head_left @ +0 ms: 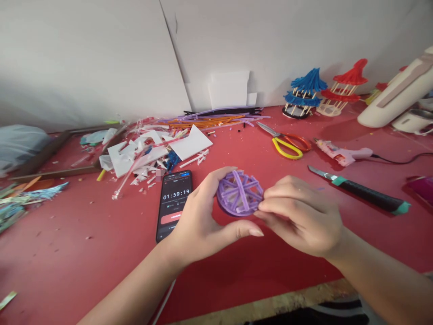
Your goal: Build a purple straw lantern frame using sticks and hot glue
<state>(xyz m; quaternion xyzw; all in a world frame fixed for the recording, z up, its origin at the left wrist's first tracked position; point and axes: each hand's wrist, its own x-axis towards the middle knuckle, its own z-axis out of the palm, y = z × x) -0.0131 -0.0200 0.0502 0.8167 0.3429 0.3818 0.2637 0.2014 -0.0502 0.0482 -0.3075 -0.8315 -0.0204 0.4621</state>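
Note:
A small purple disc [241, 193] made of pipe cleaners, with crossing spokes inside a round rim, is held above the red table. My left hand [206, 216] curves around its left side, fingers behind the rim and thumb stretched out below it. At the disc's right edge, my right hand [301, 214] pinches with thumb and fingertips against the rim. Whether a separate piece lies in that pinch is hidden. Just left of my left hand, a phone [174, 203] lies face up showing a timer.
Right of the hands lie a utility knife [361, 189], a pink glue gun [341, 152] and scissors [284, 142]. Blue [302, 95] and red [343, 90] pipe-cleaner towers stand behind, near a pale bottle [395, 90]. Paper scraps [135, 155] and orange pipe cleaners [203, 121] lie back left.

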